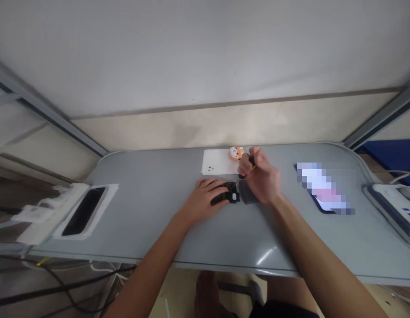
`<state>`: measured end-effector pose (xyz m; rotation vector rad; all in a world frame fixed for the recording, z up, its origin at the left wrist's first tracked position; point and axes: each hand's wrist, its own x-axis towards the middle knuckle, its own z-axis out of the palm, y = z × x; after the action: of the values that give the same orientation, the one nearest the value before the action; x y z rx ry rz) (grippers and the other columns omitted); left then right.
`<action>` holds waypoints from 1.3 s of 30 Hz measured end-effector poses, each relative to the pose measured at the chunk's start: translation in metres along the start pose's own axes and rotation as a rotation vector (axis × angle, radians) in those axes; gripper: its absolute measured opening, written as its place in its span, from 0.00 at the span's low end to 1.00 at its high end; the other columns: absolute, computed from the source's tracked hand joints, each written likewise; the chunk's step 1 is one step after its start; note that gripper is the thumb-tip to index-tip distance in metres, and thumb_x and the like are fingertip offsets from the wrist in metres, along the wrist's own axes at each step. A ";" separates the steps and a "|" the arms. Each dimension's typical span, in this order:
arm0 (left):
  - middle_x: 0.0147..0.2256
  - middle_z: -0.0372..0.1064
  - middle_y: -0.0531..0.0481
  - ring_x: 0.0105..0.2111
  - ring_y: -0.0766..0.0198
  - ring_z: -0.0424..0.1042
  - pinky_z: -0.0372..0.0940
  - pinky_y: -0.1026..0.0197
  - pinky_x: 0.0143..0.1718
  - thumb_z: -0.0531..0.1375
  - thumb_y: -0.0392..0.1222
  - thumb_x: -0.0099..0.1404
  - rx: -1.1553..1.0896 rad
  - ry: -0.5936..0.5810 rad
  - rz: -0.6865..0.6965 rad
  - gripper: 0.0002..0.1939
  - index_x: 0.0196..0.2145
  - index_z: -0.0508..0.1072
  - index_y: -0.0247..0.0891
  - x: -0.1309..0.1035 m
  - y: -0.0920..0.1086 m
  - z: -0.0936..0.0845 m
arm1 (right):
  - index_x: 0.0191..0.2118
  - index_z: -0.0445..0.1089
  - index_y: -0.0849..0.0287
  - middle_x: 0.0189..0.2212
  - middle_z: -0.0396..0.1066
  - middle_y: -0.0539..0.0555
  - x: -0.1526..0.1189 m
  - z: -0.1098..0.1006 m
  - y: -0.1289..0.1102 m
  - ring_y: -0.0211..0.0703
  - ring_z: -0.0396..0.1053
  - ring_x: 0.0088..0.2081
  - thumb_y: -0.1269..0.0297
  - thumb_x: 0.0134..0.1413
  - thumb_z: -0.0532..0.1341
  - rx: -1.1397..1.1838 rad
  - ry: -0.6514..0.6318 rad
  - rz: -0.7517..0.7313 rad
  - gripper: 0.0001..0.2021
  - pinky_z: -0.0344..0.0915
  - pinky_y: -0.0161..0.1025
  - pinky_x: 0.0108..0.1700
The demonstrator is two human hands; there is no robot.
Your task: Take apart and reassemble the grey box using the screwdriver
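Observation:
In the middle of the grey table, my left hand presses a small black device with a white label down on the surface, fingers over its left part. My right hand is closed around the dark handle of a screwdriver. Its thin shaft slants down to the left, and the tip meets the device; what it touches there is too small to tell. A flat dark grey piece lies under my right hand, beside the device. Behind them is white paper with several tiny dark bits, perhaps screws, on it.
An orange and white animal-faced item sits on the paper. On the right lies a phone with a lit screen, and a white and dark device beyond it. To the left are a dark phone on paper and a white power strip with plugs.

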<state>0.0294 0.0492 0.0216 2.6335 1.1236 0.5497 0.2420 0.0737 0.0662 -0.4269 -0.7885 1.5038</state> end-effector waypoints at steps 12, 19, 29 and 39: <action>0.62 0.70 0.48 0.60 0.54 0.67 0.56 0.47 0.61 0.60 0.50 0.74 0.016 -0.002 0.001 0.13 0.53 0.76 0.48 0.000 -0.001 0.001 | 0.37 0.63 0.51 0.25 0.51 0.48 0.002 0.000 0.004 0.40 0.52 0.26 0.45 0.66 0.57 -0.014 0.007 0.006 0.15 0.59 0.38 0.31; 0.63 0.69 0.49 0.62 0.55 0.66 0.56 0.47 0.62 0.60 0.49 0.74 0.016 -0.009 -0.010 0.13 0.53 0.76 0.48 0.001 0.002 -0.001 | 0.34 0.65 0.53 0.32 0.61 0.51 0.002 -0.003 -0.002 0.41 0.62 0.33 0.51 0.62 0.64 -0.083 0.006 -0.017 0.13 0.64 0.40 0.36; 0.62 0.70 0.49 0.61 0.55 0.66 0.55 0.46 0.63 0.61 0.49 0.74 0.010 -0.023 -0.024 0.13 0.54 0.75 0.48 0.001 0.003 -0.001 | 0.37 0.63 0.50 0.24 0.53 0.47 0.001 0.001 0.004 0.40 0.54 0.26 0.47 0.64 0.61 -0.071 0.019 -0.011 0.14 0.59 0.38 0.31; 0.62 0.70 0.50 0.62 0.55 0.67 0.55 0.47 0.63 0.60 0.49 0.75 0.027 -0.025 -0.027 0.13 0.53 0.76 0.47 0.002 0.002 -0.002 | 0.39 0.64 0.51 0.25 0.57 0.48 0.006 -0.002 0.007 0.40 0.57 0.27 0.42 0.66 0.56 -0.049 0.033 -0.014 0.17 0.61 0.39 0.32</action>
<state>0.0311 0.0492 0.0250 2.6369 1.1650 0.4983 0.2373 0.0807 0.0613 -0.4815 -0.8021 1.4633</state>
